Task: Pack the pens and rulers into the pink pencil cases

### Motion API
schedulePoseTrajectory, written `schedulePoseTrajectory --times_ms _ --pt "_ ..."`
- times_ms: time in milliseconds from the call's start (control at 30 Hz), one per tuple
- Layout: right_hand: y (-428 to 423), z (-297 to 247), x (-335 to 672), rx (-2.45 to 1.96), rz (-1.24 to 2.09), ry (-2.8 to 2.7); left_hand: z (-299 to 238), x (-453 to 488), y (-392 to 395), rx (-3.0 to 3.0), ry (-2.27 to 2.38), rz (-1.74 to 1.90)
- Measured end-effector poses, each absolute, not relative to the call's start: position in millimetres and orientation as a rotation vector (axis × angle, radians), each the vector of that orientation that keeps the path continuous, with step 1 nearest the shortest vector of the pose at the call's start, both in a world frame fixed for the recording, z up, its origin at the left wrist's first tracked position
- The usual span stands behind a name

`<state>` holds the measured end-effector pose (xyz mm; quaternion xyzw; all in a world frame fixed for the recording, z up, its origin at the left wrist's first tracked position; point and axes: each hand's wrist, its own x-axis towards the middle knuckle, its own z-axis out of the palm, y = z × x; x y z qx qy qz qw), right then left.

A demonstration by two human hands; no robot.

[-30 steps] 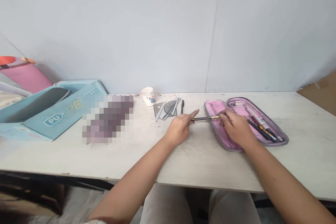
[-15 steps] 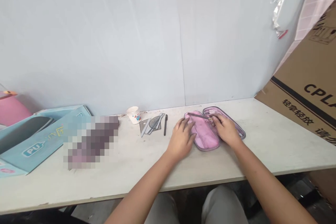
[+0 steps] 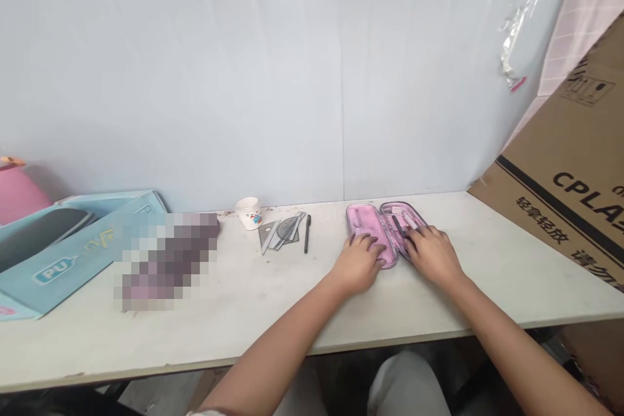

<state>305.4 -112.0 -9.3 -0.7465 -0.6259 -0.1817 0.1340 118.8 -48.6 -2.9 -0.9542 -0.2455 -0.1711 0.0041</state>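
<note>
An unfolded pink pencil case [image 3: 366, 221] with a dark zip edge lies on the table, its two halves side by side. My left hand [image 3: 359, 264] rests on the near part of the left half, fingers spread and holding nothing. Over the right half, my right hand [image 3: 431, 253] has its fingers closed at the lower end of a black pen [image 3: 398, 226], which lies slanted inside the case. Other light, slim items beside the pen are partly covered by this hand. To the left of the case lies another black pen [image 3: 307, 234].
Clear rulers and a protractor [image 3: 283, 233] lie by a paper cup [image 3: 249, 213]. Further left are a blurred-out purple object [image 3: 170, 263] and an open blue box [image 3: 82, 260]. A large cardboard carton [image 3: 560, 182] leans at right; a wall [image 3: 273, 78] stands behind.
My right hand has brought the black pen from across the case down into its right half. My left hand has moved right and nearer the case's middle, and the case has turned slightly.
</note>
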Motion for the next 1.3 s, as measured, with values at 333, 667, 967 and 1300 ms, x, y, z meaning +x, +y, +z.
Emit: schedulePoseTrajectory --times_ms 333,667,967,1300 --pt "-38.2 14.1 179.7 -1.879 -0.28 -2.145 -12.5 22.6 8.2 -2.598 -1.671 -0.826" --pt "6.6 -0.3 119.0 -1.979 -0.108 -2.236 -25.1 14.0 12.7 -2.725 -1.681 -0.708" --pt "-33.0 22.8 170.8 -2.001 -0.312 -2.068 -17.0 39.8 5.8 -3.029 -1.125 -1.093" --pt "-103.2 14.2 302.2 -2.252 -0.552 -1.904 -2.7 168.8 -31.7 -3.165 -0.876 -0.669"
